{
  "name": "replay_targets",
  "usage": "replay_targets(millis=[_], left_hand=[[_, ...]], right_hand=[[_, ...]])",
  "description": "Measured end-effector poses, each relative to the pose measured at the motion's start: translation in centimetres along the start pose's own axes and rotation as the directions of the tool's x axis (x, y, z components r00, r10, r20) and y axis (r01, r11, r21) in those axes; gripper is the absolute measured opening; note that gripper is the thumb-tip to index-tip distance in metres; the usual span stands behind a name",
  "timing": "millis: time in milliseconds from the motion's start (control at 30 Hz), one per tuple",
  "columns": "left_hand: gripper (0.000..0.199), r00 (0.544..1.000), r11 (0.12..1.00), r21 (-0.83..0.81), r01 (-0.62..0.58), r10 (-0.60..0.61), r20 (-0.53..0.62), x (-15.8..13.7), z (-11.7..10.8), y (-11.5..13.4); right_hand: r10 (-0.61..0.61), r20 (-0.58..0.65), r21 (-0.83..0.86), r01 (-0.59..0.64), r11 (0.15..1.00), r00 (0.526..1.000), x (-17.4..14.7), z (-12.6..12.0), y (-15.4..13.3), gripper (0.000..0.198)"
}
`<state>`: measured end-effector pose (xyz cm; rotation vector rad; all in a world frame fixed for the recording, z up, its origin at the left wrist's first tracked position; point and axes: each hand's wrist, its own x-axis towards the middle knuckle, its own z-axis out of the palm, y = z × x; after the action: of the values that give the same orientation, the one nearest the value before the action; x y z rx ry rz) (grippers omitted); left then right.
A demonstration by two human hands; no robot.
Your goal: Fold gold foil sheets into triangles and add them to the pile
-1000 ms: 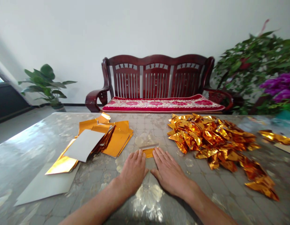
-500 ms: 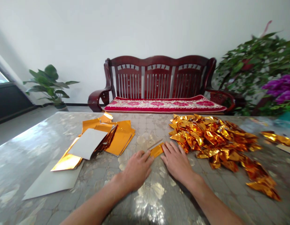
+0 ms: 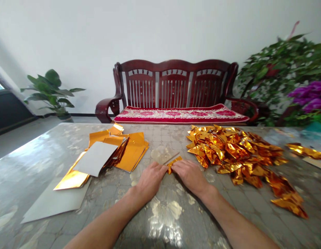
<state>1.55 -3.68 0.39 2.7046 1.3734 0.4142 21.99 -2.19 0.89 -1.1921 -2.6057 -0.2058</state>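
Observation:
Between my hands, on the table, lies a small sheet of gold foil paper (image 3: 174, 161), partly folded, with a thin pale strip along its far edge. My left hand (image 3: 153, 175) pinches its left end with the fingers closed. At the other end my right hand (image 3: 189, 174) grips it with curled fingers. The fingertips partly cover the paper. To the left is a loose stack of flat gold foil sheets (image 3: 133, 148), with a sheet lying pale side up (image 3: 97, 157) on it. Right of my hands spreads a heap of folded gold foil pieces (image 3: 233, 147).
The patterned table (image 3: 119, 211) is glossy. A larger pale sheet (image 3: 59, 202) lies at its left. Clear plastic (image 3: 285, 135) and another gold piece (image 3: 305, 151) are at the right. Behind stand a wooden bench (image 3: 173, 88) and potted plants (image 3: 53, 91).
My right hand's fingers have gone from lying flat to curled around the paper. The paper's gold face is now bent up and narrower. My view has shifted slightly.

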Motion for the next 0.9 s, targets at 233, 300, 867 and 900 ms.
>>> replay_targets(millis=[233,300,867,900], left_hand=[[0.014,1.000,0.997,0.080,0.001,-0.001,-0.004,0.5,0.0,0.1],[0.015,1.000,0.993,0.116,-0.012,0.013,-0.012,0.6,0.1,0.1],[0.028,0.997,0.989,0.143,-0.021,0.031,-0.070,1.1,0.6,-0.2],[0.029,0.997,0.987,0.159,-0.020,0.032,-0.076,1.1,0.7,-0.1]], right_hand=[[0.031,-0.005,-0.071,-0.032,0.997,0.999,0.0,0.5,-0.7,0.018],[0.054,0.007,-0.071,-0.053,0.996,0.999,0.1,0.4,-0.8,0.017],[0.004,-0.082,-0.099,-0.012,0.995,0.997,0.2,1.0,-1.1,0.018],[0.012,-0.084,-0.102,-0.020,0.995,0.996,0.3,1.0,-1.1,0.018]])
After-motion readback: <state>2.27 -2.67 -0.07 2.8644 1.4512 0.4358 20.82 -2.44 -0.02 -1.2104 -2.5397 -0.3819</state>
